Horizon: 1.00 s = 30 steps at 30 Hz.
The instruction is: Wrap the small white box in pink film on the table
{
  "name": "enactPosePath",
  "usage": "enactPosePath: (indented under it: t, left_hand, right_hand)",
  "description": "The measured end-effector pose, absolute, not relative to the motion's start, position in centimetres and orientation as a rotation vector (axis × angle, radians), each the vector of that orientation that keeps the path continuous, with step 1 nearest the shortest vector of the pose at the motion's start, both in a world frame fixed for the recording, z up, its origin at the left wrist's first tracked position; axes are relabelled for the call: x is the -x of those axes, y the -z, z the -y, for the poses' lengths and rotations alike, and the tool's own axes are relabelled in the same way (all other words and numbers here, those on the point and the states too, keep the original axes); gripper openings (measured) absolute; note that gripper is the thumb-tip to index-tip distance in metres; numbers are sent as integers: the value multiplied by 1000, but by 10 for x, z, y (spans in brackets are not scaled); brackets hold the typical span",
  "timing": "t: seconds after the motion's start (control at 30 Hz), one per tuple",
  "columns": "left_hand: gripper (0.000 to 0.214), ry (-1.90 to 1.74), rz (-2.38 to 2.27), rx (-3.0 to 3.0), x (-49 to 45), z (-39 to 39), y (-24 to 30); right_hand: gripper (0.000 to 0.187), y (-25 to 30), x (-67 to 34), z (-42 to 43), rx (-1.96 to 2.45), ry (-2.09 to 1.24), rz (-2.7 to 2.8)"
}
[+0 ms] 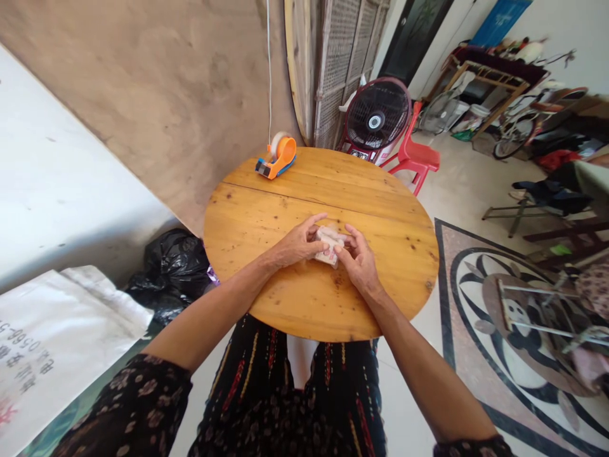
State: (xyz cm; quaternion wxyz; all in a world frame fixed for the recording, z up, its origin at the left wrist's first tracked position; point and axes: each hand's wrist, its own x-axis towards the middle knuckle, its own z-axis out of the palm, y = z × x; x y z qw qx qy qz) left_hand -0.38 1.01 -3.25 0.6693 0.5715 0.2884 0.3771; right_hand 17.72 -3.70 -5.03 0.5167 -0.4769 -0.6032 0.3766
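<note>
Between my hands is a small pale packet [329, 255] with pinkish marks, apparently in clear wrapping; its exact kind I cannot make out. My left hand [299, 244] grips its left side, thumb on the top and index finger stretched past the far side. From the right, my right hand [360, 259] pinches it, with the thumb at its near right corner and the other fingers behind. The packet is at or just above the middle of the round wooden table [285, 304]. Fingers partly cover its edges.
An orange tape dispenser [280, 156] with a roll of tape stands at the table's far left edge. Beyond the table are a fan [377, 117] and a red plastic chair [416, 155]. Black plastic bags [174, 270] and a white sack [61, 336] lie to the left.
</note>
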Motion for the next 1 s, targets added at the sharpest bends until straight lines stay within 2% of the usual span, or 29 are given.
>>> enactPosePath:
  t: [0.33,0.4,0.53,0.63,0.87,1.0]
  left_hand:
    - [102,-737,-707,-1308,7,-13,36]
    - [96,-723,-679,-1352,7,-12,34]
    - [65,-698,-570,-1389,8,-8,24]
    - [52,-645,-566,-1393,9,-5,17]
    - [46,-645,-611,-1409,11,-7,19]
    - [44,-643,-610,-1350,10,-5,18]
  right_hand:
    - [61,51,-177,40,1166,-856,1455]
    - [60,51,-178,42,1161,-833,1479]
    - [58,51,-177,44,1135,-793,1509]
    - [57,49,-176,45,1137,-757,1542]
    - [55,39,-176,48,1252,-544,1670]
    - [53,38,-176,46,1219,-578,1644]
